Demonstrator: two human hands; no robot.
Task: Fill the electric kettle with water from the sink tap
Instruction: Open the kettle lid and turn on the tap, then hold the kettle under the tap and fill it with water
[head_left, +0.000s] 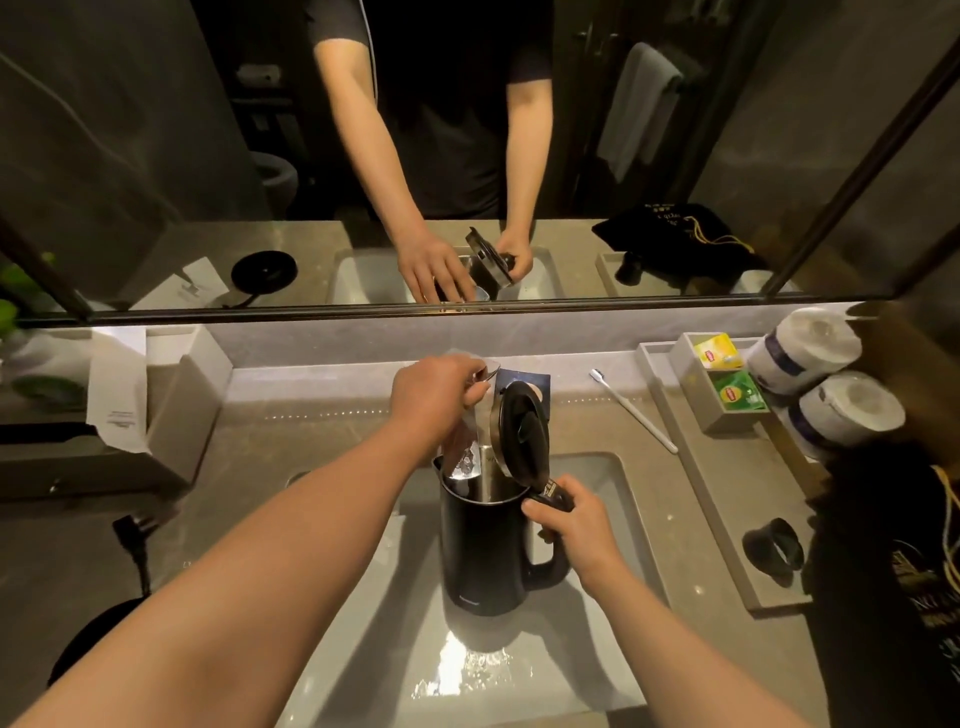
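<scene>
A black electric kettle (483, 551) is held over the white sink basin (613, 499), its lid (519, 431) hinged upright. My right hand (569, 519) grips the kettle's handle at the top. My left hand (439, 395) is closed on the flat chrome tap lever (485, 375) behind the kettle. Water (462, 462) pours from the tap spout into the kettle's open mouth. More water glints on the basin floor (467, 670) below the kettle.
The kettle's round black base (83, 644) and its plug (132, 535) lie at the left. A toothbrush (631, 410), a tray (727, 525) with tea bags (727, 374), toilet rolls (826, 384) and a black bag (893, 571) sit right. A mirror (156, 156) runs behind.
</scene>
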